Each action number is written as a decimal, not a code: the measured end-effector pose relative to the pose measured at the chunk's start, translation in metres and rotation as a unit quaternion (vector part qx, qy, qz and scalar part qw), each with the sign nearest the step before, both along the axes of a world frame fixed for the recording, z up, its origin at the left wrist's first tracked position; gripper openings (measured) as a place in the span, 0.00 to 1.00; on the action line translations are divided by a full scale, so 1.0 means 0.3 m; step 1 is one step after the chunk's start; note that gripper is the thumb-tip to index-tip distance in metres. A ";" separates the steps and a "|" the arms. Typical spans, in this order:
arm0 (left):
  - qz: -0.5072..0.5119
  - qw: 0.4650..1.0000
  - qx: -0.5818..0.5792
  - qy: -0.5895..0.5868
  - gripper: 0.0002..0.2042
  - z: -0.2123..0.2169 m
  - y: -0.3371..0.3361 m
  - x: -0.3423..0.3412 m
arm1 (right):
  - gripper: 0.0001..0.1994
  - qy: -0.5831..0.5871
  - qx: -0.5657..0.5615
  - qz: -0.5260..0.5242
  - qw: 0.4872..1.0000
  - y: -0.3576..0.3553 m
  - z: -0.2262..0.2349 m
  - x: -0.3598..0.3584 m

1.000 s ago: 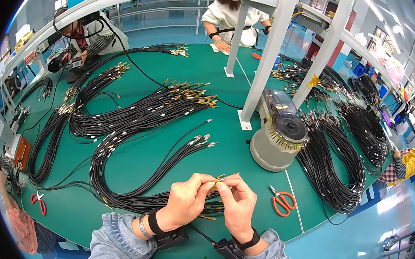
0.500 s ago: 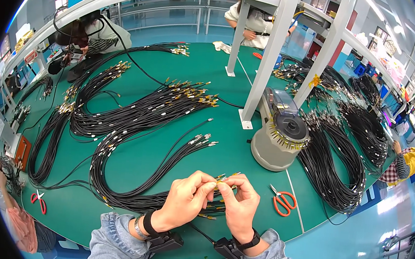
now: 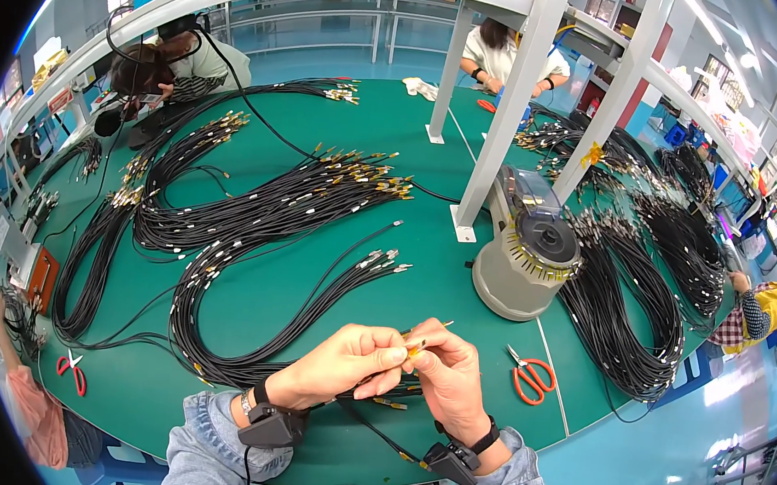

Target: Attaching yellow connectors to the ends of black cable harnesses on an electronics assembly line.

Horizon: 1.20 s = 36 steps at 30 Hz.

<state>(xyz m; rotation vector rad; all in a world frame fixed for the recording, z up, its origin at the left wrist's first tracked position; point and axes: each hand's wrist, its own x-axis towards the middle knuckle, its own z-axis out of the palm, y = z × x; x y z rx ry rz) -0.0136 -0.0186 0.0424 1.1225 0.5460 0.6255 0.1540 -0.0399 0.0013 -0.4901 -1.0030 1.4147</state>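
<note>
My left hand [image 3: 349,359] and my right hand [image 3: 448,382] meet over the near edge of the table, fingertips closed together. Between them is a small yellow, gold-coloured piece [image 3: 414,347], apparently at a cable's end; the fingers hide most of it. A thin tip sticks up past the right fingers. Below my hands a black cable [image 3: 381,438] slants towards the right wrist. Just behind and under the left hand lies a bundle of black cables [image 3: 212,361] with metal ends, curving left across the green table [image 3: 458,295].
Red-handled scissors [image 3: 534,377] lie right of my hands, another red pair [image 3: 73,372] far left. A round grey tape dispenser [image 3: 520,272] stands beside the white shelf posts [image 3: 511,115]. More cable bundles [image 3: 271,209] cover the left and right. Other people work around the table.
My hands have turned and my left wrist has shifted left and up. The yellow piece shows more clearly between my fingertips. Across the table, a person has leaned in with both hands forward.
</note>
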 end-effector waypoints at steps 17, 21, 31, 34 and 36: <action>-0.095 0.995 0.019 -0.035 0.10 -0.011 -0.005 -0.023 | 0.11 -0.035 0.069 -0.028 0.997 -0.010 -0.005 -0.026; -0.052 0.994 0.089 -0.036 0.10 -0.053 0.007 -0.004 | 0.13 -0.012 0.055 -0.017 0.998 0.006 0.019 -0.019; 0.056 0.871 0.435 0.222 0.11 -0.233 0.063 0.072 | 0.13 0.061 -0.061 -0.176 0.981 0.054 0.026 0.115; 0.172 0.811 0.460 0.318 0.11 -0.228 0.103 0.019 | 0.12 0.066 -0.061 -0.217 0.972 0.051 0.053 0.189; 0.256 0.715 0.523 0.386 0.12 -0.250 0.141 -0.033 | 0.12 0.019 -0.017 -0.247 0.969 0.039 0.086 0.249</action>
